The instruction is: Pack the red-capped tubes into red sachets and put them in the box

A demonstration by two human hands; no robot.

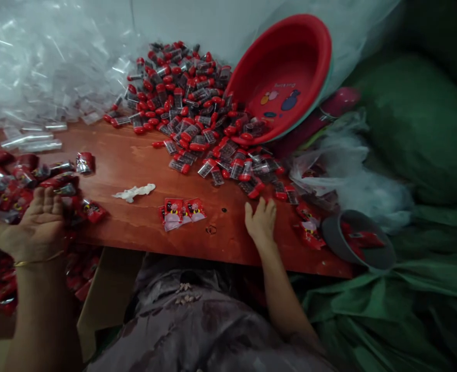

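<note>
heap of red-capped containers (185,98) sits loose at 12 o'clock, spilling into and below the red basin (286,62) at 1 o'clock, which leans on its side; a knock to that basin could set the heap sliding toward the hands. the right hand (262,219) lies near the middle, toward 5 o'clock, just beside the heap's lower edge, with thumb and fingers parted and nothing seen in them; a hasty sweep there could drag several containers along at once. the left hand (38,225) is between 8 and 9 o'clock, palm up, fingers long and thumb spread wide, the palm bare, against the pile of filled red packets (22,173); pushing into that pile could tip some off the table (123,168) at its near edge. flat printed packets (184,211) overlap toward 8 o'clock from the middle, near a white scrap (135,192), and may stick together when lifted. the grey bowl (331,235), between 3 and 4 o'clock, leans at the table's end and might topple if an arm brushes it

the right palm is hidden, and whether its fingertips touch a container is hard to tell; the left-hand pile is cut off at 9 o'clock, the bowl's contents are dim, and print on the packets is too small to read
</note>
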